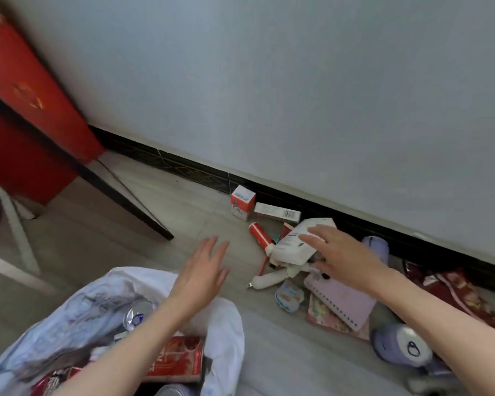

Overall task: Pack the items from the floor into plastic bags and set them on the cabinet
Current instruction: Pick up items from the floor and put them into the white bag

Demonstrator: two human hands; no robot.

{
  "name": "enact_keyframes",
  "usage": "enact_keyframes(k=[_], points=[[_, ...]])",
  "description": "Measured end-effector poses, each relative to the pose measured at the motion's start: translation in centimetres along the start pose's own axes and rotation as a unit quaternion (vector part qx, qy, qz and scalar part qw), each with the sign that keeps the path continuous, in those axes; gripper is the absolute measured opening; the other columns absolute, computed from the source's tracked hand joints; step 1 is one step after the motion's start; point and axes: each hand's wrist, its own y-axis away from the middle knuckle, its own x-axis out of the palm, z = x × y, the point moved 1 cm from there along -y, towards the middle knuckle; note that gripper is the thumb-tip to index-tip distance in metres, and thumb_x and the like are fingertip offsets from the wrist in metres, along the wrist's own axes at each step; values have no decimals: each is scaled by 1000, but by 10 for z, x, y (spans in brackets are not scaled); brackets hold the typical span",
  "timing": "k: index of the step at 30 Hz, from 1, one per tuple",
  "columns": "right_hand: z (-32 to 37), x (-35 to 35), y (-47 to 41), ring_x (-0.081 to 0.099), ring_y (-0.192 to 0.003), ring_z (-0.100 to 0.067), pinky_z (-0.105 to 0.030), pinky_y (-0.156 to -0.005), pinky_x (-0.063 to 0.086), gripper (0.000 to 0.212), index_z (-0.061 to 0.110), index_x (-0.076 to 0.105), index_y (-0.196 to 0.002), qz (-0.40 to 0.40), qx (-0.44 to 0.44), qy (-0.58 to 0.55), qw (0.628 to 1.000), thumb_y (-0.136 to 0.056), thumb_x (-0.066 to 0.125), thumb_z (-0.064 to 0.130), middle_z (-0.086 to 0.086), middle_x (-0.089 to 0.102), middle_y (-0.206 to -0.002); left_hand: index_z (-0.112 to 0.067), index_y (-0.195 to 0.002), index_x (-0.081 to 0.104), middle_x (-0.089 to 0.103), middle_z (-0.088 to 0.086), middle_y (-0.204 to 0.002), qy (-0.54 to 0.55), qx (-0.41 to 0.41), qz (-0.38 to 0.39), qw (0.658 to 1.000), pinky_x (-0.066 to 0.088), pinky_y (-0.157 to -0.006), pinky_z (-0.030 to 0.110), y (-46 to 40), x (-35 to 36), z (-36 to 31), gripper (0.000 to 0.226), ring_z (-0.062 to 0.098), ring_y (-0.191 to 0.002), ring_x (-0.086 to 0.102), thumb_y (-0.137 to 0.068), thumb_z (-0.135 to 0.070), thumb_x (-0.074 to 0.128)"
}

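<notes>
A white plastic bag lies open on the floor at the bottom left, with a red packet and a clear bottle inside. My left hand hovers over the bag's far edge, fingers straight, holding nothing. My right hand grips a white bottle lifted above a pile of items by the wall. In that pile lie a red tube, a white tube, a pink spiral notebook and a small blue container.
A red cabinet stands at the left with a dark edge running to the floor. A small red-white box and a long box sit against the black skirting. Purple cans and a dark red cloth bag lie at the right.
</notes>
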Motion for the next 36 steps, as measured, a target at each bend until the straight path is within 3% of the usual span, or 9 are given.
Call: enact_keyframes(k=[2,7,13,15,18,21,27,31,36], points=[[-16,23,-10,64,-103,-32,-44,-81,53,66,12,64,-112,-2,-19,14,1000,-51,89,21,-14,67,-110,-11,-141,32,28,19,-148,-18,14,-6,1000,25,-111,43,-31,12,7,55,35,-138,24,-91,-27,51],[-26,44,-21,69,-88,-25,-38,-73,56,59,16,71,-94,-39,-57,22,997,-39,92,20,-8,72,-95,-15,-146,16,12,14,-154,-2,-21,-4,1000,18,-113,37,-96,27,15,61,28,-142,9,-94,-31,45],[-35,46,-33,65,-88,-24,-38,-82,53,41,9,64,-98,-119,-34,-16,992,-62,83,14,-10,69,-96,-12,-142,27,20,20,-150,67,-39,-50,996,27,-109,37,-152,33,2,58,31,-138,22,-92,-26,51],[-36,47,-33,59,-92,-22,-35,-86,51,29,9,58,-103,-160,-2,-25,987,-77,66,19,-10,68,-98,-11,-138,35,25,19,-146,109,-62,-64,990,33,-103,35,-164,35,-3,52,31,-132,32,-92,-23,53],[-32,44,-28,62,-93,-23,-33,-86,49,33,8,55,-108,-188,33,-21,981,-82,44,25,-10,68,-101,-11,-129,43,40,15,-130,156,-90,-97,979,44,-87,30,-172,41,-6,44,24,-105,52,-89,-21,57],[-28,39,-23,65,-92,-25,-37,-82,53,32,10,49,-111,-204,48,-23,978,-85,41,28,-11,68,-103,-15,-123,45,43,11,-124,183,-105,-116,971,45,-78,25,-169,43,-7,37,18,-94,54,-89,-25,57],[-13,10,-18,63,-90,-23,-32,-78,53,37,6,54,-111,-213,76,-37,973,-87,41,30,-10,67,-101,-12,-126,48,43,8,-125,223,-86,-135,962,35,-77,14,-125,7,-13,42,9,-92,50,-87,-20,60],[19,-25,-16,65,-81,-21,-29,-69,53,30,9,57,-104,-169,-18,18,985,-82,55,29,-6,68,-94,-17,-123,50,44,4,-121,228,-69,-163,957,35,-82,19,-81,-45,-8,40,10,-98,47,-85,-22,62],[81,-79,-18,60,-73,-19,-28,-60,48,23,12,58,-94,-120,-88,57,987,-86,42,26,-1,64,-85,-18,-120,53,45,4,-121,238,-90,-194,947,37,-84,24,-17,-110,5,37,16,-104,48,-84,-23,62]])
